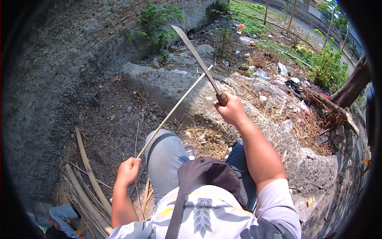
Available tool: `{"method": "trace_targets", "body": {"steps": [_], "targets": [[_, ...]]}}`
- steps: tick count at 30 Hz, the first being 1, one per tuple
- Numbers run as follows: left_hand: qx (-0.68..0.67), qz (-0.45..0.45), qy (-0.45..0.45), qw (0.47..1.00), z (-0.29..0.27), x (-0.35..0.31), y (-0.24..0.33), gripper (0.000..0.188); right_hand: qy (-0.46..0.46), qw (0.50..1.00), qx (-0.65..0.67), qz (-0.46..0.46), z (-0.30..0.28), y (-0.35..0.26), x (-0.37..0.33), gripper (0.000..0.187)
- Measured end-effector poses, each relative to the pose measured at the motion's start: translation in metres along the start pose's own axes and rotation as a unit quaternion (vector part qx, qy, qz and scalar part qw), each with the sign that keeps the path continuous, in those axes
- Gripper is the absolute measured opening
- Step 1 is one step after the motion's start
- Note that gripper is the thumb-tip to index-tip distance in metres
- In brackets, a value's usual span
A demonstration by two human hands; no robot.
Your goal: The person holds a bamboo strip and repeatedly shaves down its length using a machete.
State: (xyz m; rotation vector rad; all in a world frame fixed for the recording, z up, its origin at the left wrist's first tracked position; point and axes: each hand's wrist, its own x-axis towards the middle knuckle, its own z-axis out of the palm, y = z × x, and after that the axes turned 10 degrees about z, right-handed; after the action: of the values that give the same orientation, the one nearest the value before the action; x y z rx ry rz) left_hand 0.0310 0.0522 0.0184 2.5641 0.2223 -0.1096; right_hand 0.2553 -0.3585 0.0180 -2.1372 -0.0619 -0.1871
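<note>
In my right hand [232,108] is the wooden handle of a machete [195,53], its long dark blade pointing up and to the left. My left hand [128,171] grips the lower end of a thin pale stick [172,111], perhaps a split bamboo strip. The stick slants up to the right across my knee, and near its far end it crosses the blade in the picture. Whether the two touch I cannot tell. Both hands are closed.
Longer bamboo pieces [90,171] lie in a bundle at my lower left. A rough wall [47,87] rises on the left. A stone ledge [155,81] runs ahead of me, with litter and a tree trunk [354,83] at right. Part of another person [63,217] shows lower left.
</note>
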Motion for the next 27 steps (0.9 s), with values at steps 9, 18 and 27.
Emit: {"method": "trace_targets", "body": {"steps": [9, 18, 27], "targets": [[0.028, 0.06, 0.055, 0.996, 0.034, 0.021, 0.032, 0.053, -0.261, 0.93, -0.225, -0.132, 0.009, -0.026, -0.033, 0.029], [-0.002, 0.123, 0.067, 0.99, 0.031, 0.01, 0.06, 0.047, -0.175, 0.939, -0.242, -0.172, 0.016, 0.001, -0.016, 0.019], [0.006, 0.099, 0.049, 0.994, 0.023, 0.005, 0.073, 0.047, -0.076, 0.977, -0.198, -0.036, -0.003, 0.025, 0.011, 0.019]]}}
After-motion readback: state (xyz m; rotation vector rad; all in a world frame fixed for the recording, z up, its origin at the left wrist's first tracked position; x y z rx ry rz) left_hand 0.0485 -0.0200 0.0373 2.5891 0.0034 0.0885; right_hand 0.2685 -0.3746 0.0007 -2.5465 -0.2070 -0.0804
